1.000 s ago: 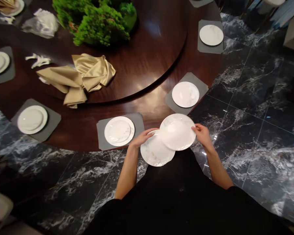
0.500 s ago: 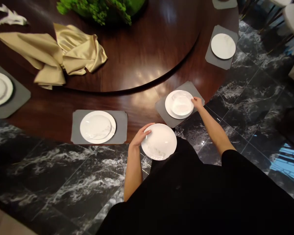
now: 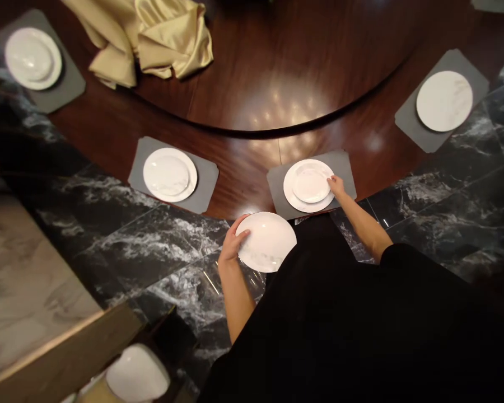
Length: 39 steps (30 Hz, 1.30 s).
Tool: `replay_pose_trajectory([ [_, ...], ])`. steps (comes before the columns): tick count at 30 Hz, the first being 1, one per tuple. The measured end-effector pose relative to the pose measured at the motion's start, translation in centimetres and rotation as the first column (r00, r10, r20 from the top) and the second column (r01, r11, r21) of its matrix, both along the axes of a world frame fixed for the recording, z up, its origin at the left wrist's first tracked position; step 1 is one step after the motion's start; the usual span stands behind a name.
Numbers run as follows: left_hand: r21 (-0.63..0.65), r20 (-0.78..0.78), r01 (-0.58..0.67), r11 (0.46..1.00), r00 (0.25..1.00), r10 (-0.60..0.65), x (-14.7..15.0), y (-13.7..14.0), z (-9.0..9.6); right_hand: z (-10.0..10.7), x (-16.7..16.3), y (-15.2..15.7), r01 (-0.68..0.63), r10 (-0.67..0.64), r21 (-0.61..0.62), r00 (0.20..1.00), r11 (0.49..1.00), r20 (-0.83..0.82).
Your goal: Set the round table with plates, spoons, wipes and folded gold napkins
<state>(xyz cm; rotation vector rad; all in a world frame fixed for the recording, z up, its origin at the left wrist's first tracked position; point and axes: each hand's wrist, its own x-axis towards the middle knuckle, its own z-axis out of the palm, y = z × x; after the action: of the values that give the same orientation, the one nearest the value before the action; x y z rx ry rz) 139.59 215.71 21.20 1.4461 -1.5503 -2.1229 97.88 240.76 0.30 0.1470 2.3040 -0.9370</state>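
Observation:
My left hand (image 3: 234, 240) grips the left rim of a white plate (image 3: 266, 243) in front of my body, thumb on top. Whether other plates lie beneath it I cannot tell. My right hand (image 3: 336, 186) pinches the right edge of a smaller white plate (image 3: 311, 181). That one lies on a larger white plate (image 3: 290, 198), which sits on a grey placemat (image 3: 276, 184) at the table's edge. To the left, another small plate (image 3: 168, 175) rests on a larger plate (image 3: 193, 182) over a second grey placemat (image 3: 208, 182).
Gold cloth (image 3: 174, 39) lies bunched on the round wooden turntable (image 3: 277, 67). A single plate (image 3: 444, 101) sits on a placemat at right; stacked plates (image 3: 33, 59) stand at far left. Dark marble floor (image 3: 121, 218) surrounds the table, with a white chair (image 3: 138, 372) at lower left.
The camera view has turned, so the table settings appear shifted. My right hand still pinches the small plate, now lying more centred on the larger one. My left hand keeps its plate.

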Motion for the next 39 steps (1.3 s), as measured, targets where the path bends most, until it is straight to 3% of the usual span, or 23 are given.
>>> replay_pose_trajectory([
  [3,-0.013,0.042,-0.104,0.994,0.994,0.105,-0.5,4.8,0.4,-0.1,2.0,1.2,0.002,-0.006,0.025,0.985,1.000,0.170],
  [6,0.005,0.083,-0.191,0.982,0.978,0.190,-1.1,9.6,0.7,-0.2,4.2,3.3,-0.107,0.101,0.001,0.939,0.994,0.328],
  [9,0.016,0.097,-0.268,0.963,0.959,0.265,-1.3,13.9,0.9,-0.2,4.3,5.3,-0.212,0.203,-0.023,0.889,0.977,0.410],
  [12,-0.033,0.090,-0.324,0.946,0.941,0.325,-0.5,17.1,0.9,-0.3,1.7,5.9,-0.277,0.259,-0.006,0.893,0.961,0.369],
  [15,-0.090,0.081,-0.360,0.929,0.927,0.367,0.8,19.2,0.8,-0.6,-1.5,4.7,-0.338,0.325,0.036,0.924,0.940,0.200],
  [18,-0.104,0.063,-0.384,0.917,0.918,0.391,2.0,20.4,0.4,-1.0,-3.0,2.7,-0.426,0.422,0.057,0.904,0.903,0.068],
  [21,-0.085,0.046,-0.420,0.903,0.904,0.425,2.7,21.2,0.2,-1.2,-2.6,1.4,-0.465,0.461,0.045,0.884,0.884,0.078],
  [29,-0.080,0.009,-0.443,0.893,0.895,0.445,3.7,22.3,-0.3,-1.7,-1.1,1.5,-0.393,0.389,0.014,0.915,0.920,0.111],
  [39,-0.089,0.005,-0.432,0.898,0.901,0.434,4.1,21.3,-0.2,-2.6,-1.0,1.9,-0.336,0.337,-0.030,0.936,0.942,0.106],
])
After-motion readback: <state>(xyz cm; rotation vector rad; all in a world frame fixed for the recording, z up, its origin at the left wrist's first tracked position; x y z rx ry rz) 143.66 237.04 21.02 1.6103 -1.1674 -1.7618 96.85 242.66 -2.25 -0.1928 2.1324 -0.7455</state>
